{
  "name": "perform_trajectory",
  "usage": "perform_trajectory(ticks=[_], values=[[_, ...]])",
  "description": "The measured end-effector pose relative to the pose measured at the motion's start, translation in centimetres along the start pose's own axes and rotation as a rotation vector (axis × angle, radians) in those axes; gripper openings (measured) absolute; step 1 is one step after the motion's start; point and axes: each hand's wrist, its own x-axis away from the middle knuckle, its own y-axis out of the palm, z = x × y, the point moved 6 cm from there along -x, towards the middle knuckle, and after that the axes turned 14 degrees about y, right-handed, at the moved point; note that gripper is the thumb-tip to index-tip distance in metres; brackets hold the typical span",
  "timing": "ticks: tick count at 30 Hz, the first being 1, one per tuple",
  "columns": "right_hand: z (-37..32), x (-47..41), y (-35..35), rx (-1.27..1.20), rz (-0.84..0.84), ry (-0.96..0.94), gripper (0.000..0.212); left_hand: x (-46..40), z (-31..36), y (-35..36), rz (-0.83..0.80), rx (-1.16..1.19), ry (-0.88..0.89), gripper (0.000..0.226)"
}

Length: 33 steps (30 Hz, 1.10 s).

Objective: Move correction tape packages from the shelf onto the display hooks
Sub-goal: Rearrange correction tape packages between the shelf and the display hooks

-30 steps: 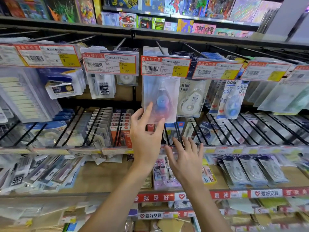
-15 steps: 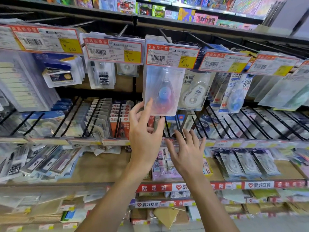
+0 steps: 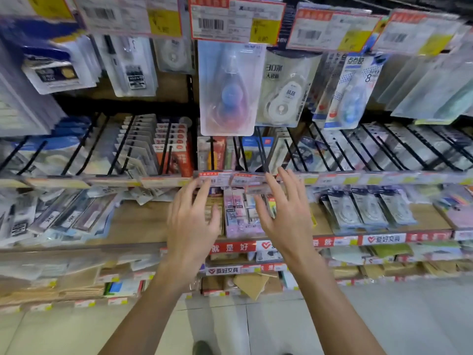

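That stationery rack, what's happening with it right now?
A person is restocking it. Both hands are empty and open: the left hand and right hand reach toward the packages on the wooden shelf. Above them, a clear correction tape package already hangs on its display hook, untouched.

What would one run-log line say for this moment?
left hand: open, empty | right hand: open, empty | correction tape package: hanging on hook | both hands: below it, before shelf
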Motion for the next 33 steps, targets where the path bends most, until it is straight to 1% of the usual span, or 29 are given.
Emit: perform_trajectory(ticks=[3,6,10,14,16,18,22,25,27,31,33], values=[[1.7,1.4,-0.8,0.021,-0.046,-0.004,0.045,0.8,2.0,1.4,-0.171,-0.087,0.022,0.055],[5.0,3.3,-2.0,0.021,-0.08,0.023,0.045,1.4,5.3,3.2,-0.327,-0.146,0.06,0.053],[10.0,5.4,-5.4,0.016,-0.033,0.017,0.042,1.8,11.2,6.3,-0.467,-0.154,0.144,0.051],[16.7,6.9,-9.4,0.084,-0.089,0.1,0.048,2.2,18.7,10.4,-0.584,-0.178,0.229,0.053],[20.4,7.8,-11.3,0.132,-0.101,0.144,0.047,2.7,22.9,12.5,-0.64,-0.163,0.262,0.055],[23.9,8.8,-13.2,0.161,-0.133,0.189,0.045,3.3,27.1,14.6,-0.668,-0.155,0.305,0.054],[30.2,10.8,-16.8,0.204,-0.181,0.291,0.045,4.5,34.3,19.2,-0.677,-0.148,0.423,0.046],[34.2,12.1,-19.3,0.237,-0.178,0.335,0.055,5.2,38.7,22.5,-0.723,-0.158,0.495,0.05],[36.7,12.9,-20.5,0.239,-0.184,0.358,0.056,5.6,41.0,24.1,-0.73,-0.16,0.518,0.05],[41.2,14.2,-21.9,0.213,-0.247,0.469,0.046,6.0,44.3,26.7,-0.77,-0.172,0.546,0.048],[43.1,14.3,-22.1,0.215,-0.271,0.51,0.046,6.0,45.5,27.8,-0.785,-0.191,0.561,0.048]])
